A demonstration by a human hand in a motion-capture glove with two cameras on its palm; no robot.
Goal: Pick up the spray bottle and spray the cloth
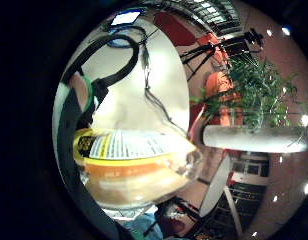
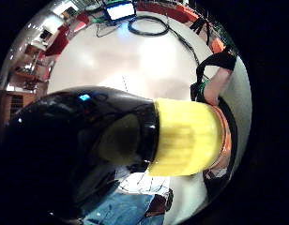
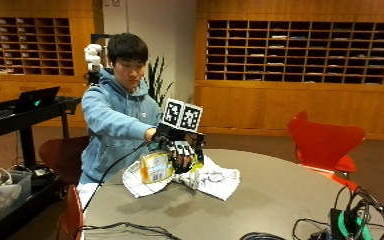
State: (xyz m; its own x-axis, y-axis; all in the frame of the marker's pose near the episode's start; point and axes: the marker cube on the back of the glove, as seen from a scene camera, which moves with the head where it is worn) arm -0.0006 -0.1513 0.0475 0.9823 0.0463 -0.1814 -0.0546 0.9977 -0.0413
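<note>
Right hand (image 3: 181, 151) has its fingers curled round the spray bottle (image 3: 156, 167), gripping it near the neck, lifted just above the cloth (image 3: 208, 179). From the outside view the bottle looks roughly upright with a slight tilt, long axis near vertical, label side toward the camera; can't tell which way the nozzle points. The thumb side palm view is filled by the black spray head (image 2: 74, 150) and yellow collar (image 2: 184, 138), so the head sits right against the palm. The little finger side palm view shows the clear bottle body with its yellow-and-white label (image 1: 131, 145) and pale orange liquid (image 1: 136, 185) inside. White cloth lies crumpled on the round table (image 3: 278, 200), under and beside the bottle, at the table edge nearest the person. Red chair (image 3: 325, 142) beyond the table.
</note>
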